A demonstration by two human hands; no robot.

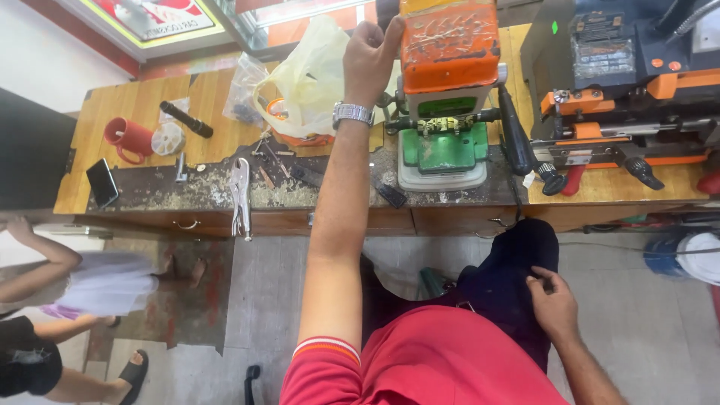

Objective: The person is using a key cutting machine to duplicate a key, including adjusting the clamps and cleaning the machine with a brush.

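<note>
Left hand [369, 56] fingers curled closed against orange machine [448, 37] side; right hand [553, 304] loosely open.

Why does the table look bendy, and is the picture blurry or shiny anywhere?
Head view: the wide lens bows the wooden bench edge into a curve. Light is bright and even, shadows soft. The left hand on the orange and green machine looks sharp; the yellow plastic bag glows pale, and people at the left edge look slightly smeared.
</note>
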